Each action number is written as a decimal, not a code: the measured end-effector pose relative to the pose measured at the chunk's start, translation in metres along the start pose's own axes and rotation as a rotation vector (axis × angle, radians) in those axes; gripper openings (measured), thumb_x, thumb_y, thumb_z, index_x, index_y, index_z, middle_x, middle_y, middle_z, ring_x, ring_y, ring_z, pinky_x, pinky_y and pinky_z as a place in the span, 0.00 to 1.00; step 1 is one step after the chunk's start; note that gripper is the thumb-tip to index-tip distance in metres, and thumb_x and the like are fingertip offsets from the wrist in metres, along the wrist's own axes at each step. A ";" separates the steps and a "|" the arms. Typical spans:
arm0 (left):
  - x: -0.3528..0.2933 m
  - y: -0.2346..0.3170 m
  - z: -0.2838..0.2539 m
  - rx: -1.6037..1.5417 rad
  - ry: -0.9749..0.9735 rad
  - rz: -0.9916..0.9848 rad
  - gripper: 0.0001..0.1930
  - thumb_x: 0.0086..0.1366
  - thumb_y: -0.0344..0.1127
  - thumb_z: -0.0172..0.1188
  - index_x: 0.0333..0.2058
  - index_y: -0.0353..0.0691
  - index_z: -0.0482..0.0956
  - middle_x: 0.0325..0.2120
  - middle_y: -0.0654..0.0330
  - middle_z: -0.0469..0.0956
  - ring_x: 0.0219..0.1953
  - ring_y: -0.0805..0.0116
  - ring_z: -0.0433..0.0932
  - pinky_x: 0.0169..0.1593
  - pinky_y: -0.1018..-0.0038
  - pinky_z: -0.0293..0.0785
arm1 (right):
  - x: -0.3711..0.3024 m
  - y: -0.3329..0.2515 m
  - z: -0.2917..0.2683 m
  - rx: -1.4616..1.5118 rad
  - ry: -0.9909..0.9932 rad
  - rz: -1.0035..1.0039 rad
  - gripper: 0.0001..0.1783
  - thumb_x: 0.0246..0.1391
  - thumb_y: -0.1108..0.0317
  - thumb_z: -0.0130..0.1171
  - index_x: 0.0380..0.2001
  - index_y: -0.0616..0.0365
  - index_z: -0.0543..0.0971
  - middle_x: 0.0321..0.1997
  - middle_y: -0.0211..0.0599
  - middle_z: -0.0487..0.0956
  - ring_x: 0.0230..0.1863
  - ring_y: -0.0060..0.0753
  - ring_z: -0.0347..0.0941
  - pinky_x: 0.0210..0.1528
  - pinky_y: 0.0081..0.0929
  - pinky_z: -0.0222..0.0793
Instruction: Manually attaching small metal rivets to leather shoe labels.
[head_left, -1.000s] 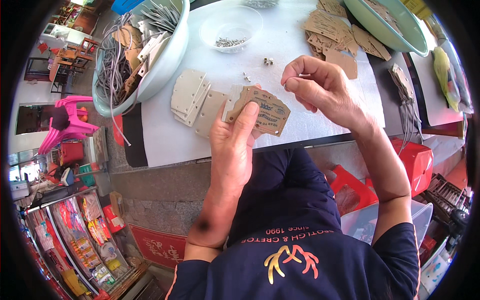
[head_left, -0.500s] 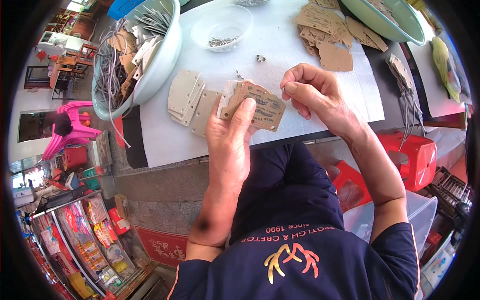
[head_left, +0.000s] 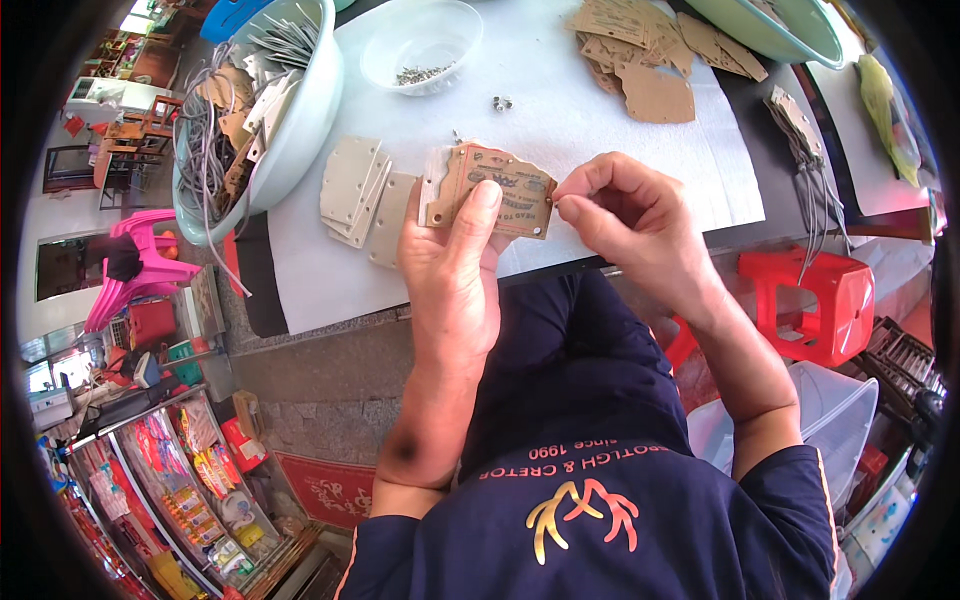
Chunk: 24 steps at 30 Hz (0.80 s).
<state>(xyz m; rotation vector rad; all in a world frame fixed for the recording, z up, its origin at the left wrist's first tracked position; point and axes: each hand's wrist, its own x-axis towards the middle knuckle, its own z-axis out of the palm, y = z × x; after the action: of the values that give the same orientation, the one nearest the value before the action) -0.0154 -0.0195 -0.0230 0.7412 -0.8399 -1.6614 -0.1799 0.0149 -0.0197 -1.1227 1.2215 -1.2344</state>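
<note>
My left hand [head_left: 455, 260] is closed round a brown printed cardboard piece [head_left: 515, 185] with scalloped edges and small holes, thumb pressed flat on its face. A pale layer shows along the card's left side. At the card's right edge, my right hand [head_left: 640, 215] pinches thumb and forefinger together; whatever is between them is too small to make out. Beside my left hand lie several grey cards [head_left: 350, 180] with holes, overlapping on the white sheet. A few small metal fasteners [head_left: 502, 103] lie beyond the card.
A clear plastic bowl [head_left: 425, 45] holds many small metal pieces. To the left stands a pale green basin [head_left: 310, 125] of cards and grey cords. Brown cards [head_left: 655, 92] are piled at the far right, near corded cards [head_left: 795, 125]. A red stool [head_left: 850, 300] stands below.
My right fingertips have come in to the card's right edge; before, they were raised apart from it. The table items sit slightly farther left and up in the view.
</note>
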 end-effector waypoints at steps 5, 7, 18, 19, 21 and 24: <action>-0.003 0.001 0.001 -0.001 0.001 0.016 0.15 0.66 0.26 0.53 0.52 0.36 0.71 0.43 0.58 0.77 0.44 0.67 0.78 0.49 0.65 0.77 | -0.002 0.011 0.009 -0.188 0.117 -0.192 0.04 0.53 0.73 0.62 0.31 0.62 0.79 0.21 0.24 0.76 0.21 0.08 0.65 0.23 0.13 0.63; -0.003 0.000 0.002 -0.012 0.009 0.019 0.15 0.67 0.26 0.53 0.52 0.36 0.71 0.43 0.58 0.77 0.44 0.67 0.78 0.49 0.64 0.77 | -0.004 0.011 0.012 -0.202 0.142 -0.212 0.04 0.52 0.74 0.63 0.30 0.61 0.78 0.21 0.26 0.76 0.21 0.10 0.66 0.23 0.13 0.63; -0.006 0.000 0.003 -0.004 0.041 0.049 0.15 0.67 0.26 0.53 0.52 0.36 0.70 0.44 0.57 0.77 0.44 0.66 0.78 0.49 0.65 0.78 | -0.001 0.016 0.014 -0.403 0.193 -0.451 0.07 0.48 0.76 0.65 0.29 0.61 0.76 0.26 0.31 0.75 0.20 0.20 0.71 0.22 0.18 0.67; -0.006 -0.001 0.003 0.007 0.054 0.053 0.16 0.67 0.26 0.53 0.53 0.35 0.70 0.44 0.57 0.76 0.44 0.67 0.78 0.49 0.65 0.78 | 0.000 0.016 0.014 -0.448 0.197 -0.534 0.07 0.48 0.77 0.64 0.30 0.61 0.75 0.26 0.32 0.75 0.20 0.21 0.71 0.21 0.19 0.67; -0.006 -0.001 0.003 0.016 0.068 0.059 0.16 0.66 0.26 0.53 0.53 0.35 0.70 0.43 0.58 0.76 0.44 0.67 0.78 0.49 0.66 0.78 | 0.001 0.017 0.014 -0.493 0.199 -0.619 0.08 0.48 0.77 0.64 0.30 0.60 0.75 0.27 0.32 0.75 0.20 0.21 0.71 0.21 0.19 0.67; -0.007 -0.001 0.005 0.034 0.060 0.061 0.16 0.66 0.25 0.54 0.53 0.35 0.70 0.43 0.58 0.76 0.44 0.68 0.78 0.49 0.67 0.78 | 0.003 0.020 0.012 -0.532 0.197 -0.684 0.09 0.47 0.78 0.64 0.30 0.60 0.74 0.28 0.32 0.74 0.19 0.22 0.70 0.20 0.19 0.66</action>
<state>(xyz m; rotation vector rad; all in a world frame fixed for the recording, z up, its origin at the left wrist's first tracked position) -0.0181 -0.0115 -0.0208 0.7776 -0.8418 -1.5671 -0.1666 0.0117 -0.0388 -1.9595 1.4136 -1.5927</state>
